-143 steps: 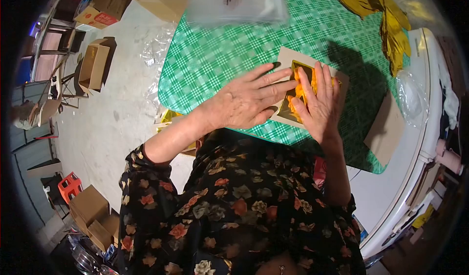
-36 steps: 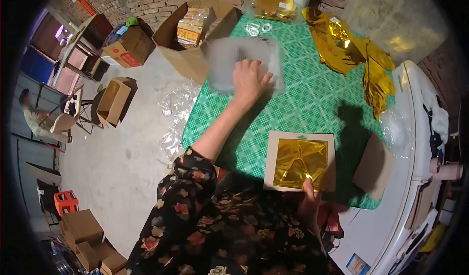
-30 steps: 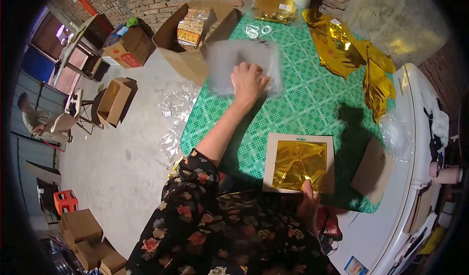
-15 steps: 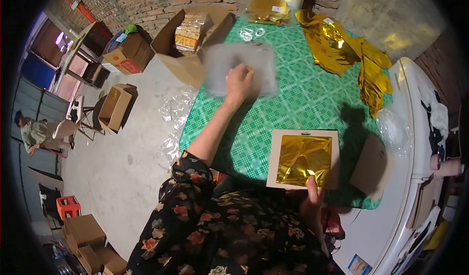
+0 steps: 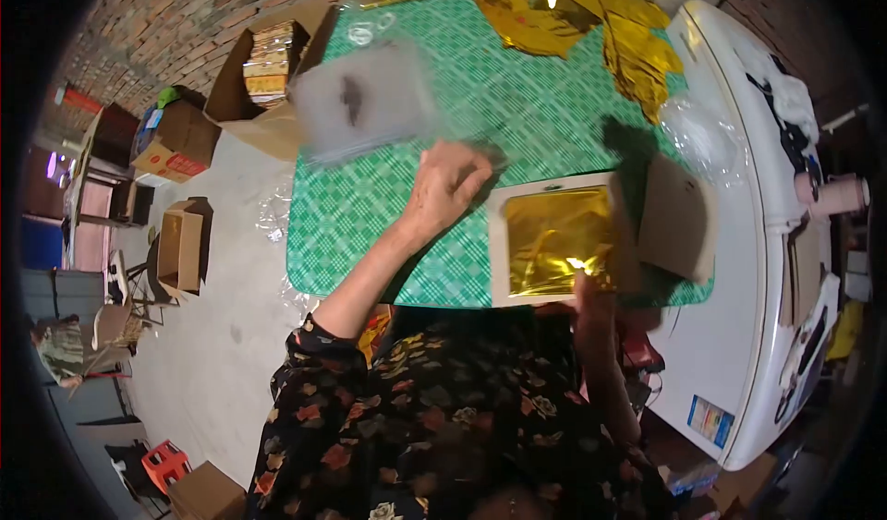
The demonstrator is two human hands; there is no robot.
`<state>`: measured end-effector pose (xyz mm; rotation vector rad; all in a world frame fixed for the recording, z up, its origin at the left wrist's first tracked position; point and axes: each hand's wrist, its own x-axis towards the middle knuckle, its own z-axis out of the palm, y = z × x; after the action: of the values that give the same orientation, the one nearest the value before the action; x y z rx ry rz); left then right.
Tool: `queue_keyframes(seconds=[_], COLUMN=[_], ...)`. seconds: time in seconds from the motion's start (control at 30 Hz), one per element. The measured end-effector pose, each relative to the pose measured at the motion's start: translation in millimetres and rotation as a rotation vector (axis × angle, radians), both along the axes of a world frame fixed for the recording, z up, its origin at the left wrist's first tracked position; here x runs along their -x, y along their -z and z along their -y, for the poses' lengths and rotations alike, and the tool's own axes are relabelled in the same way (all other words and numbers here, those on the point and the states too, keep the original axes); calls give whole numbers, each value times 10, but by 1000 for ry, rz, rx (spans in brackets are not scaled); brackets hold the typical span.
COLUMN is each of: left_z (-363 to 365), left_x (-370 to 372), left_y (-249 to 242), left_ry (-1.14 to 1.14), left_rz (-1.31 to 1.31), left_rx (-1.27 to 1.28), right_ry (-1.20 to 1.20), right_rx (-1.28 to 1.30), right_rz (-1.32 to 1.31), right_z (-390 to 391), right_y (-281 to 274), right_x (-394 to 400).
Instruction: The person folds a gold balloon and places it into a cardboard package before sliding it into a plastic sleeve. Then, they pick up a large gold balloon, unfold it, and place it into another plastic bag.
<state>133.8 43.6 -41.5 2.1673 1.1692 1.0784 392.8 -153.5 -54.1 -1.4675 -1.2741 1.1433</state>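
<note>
My right hand (image 5: pixel 594 309) grips the near edge of a flat tan cardboard box (image 5: pixel 500 243), its thumb over the front. Shiny gold film (image 5: pixel 554 243) fills the box's square window. My left hand (image 5: pixel 445 187) is over the green plaid tablecloth, just left of the box's top corner. Its fingers are curled and pinched together; a faint clear streak shows at the tips, too blurred to name. Beyond it lies a stack of clear plastic sleeves (image 5: pixel 388 104), apart from the hand.
Crumpled gold film (image 5: pixel 531 21) lies at the table's far side. A tan cardboard piece (image 5: pixel 679 215) and clear plastic (image 5: pixel 702 137) are at the right, beside a white appliance (image 5: pixel 748 271). An open carton (image 5: pixel 226 104) of packets stands left. Another person (image 5: pixel 60 349) sits far left.
My left hand has left the plastic sleeves and come toward the box, its fingers pinched. My right hand still holds the box. The whole view has shifted.
</note>
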Motion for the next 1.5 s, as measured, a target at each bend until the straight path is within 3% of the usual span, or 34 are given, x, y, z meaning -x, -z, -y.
queue_keyframes(seconds=[0.03,0.13,0.2,0.23,0.33,0.47,0.63,0.83,0.93,1.03,1.13,1.3,1.5], left_z=[40,160,188,191,209,311,380,352,381,405,413,425,468], left_x=[-54,-111,-112,-106,-96,-22,39,-19,-81,-133,-104,-75,-99], left_y=[48,63,54,44,33,9,-6,49,60,67,33,-67,-136], left_ry=[30,91,104,114,133,165,157,111,112,133,177,223,182], left_rz=[23,-19,-1,34,66,-32,-67,-46,-143,-206,-314,-334,-361], left_rx=[43,117,110,125,142,139,126,87,-39,-128,-118,-203,-259], right_ry=[9,-51,23,74,34,91,216,202,165,165,162,144,173], right_rx=[-79,-73,67,286,443,236,306,422,377,348,367,289,300], right_rz=[117,120,-96,-388,-519,-384,-580,-628,-512,-570,-520,-373,-416], right_z=[42,110,42,16,-48,-16,-34,25,69,75,58,76,97], right_y=[100,-1,-234,-165,-497,-134,-201,-234,-268,-280,-343,-81,-65], right_x=[29,77,191,155,183,135,252,175,112,120,119,20,25])
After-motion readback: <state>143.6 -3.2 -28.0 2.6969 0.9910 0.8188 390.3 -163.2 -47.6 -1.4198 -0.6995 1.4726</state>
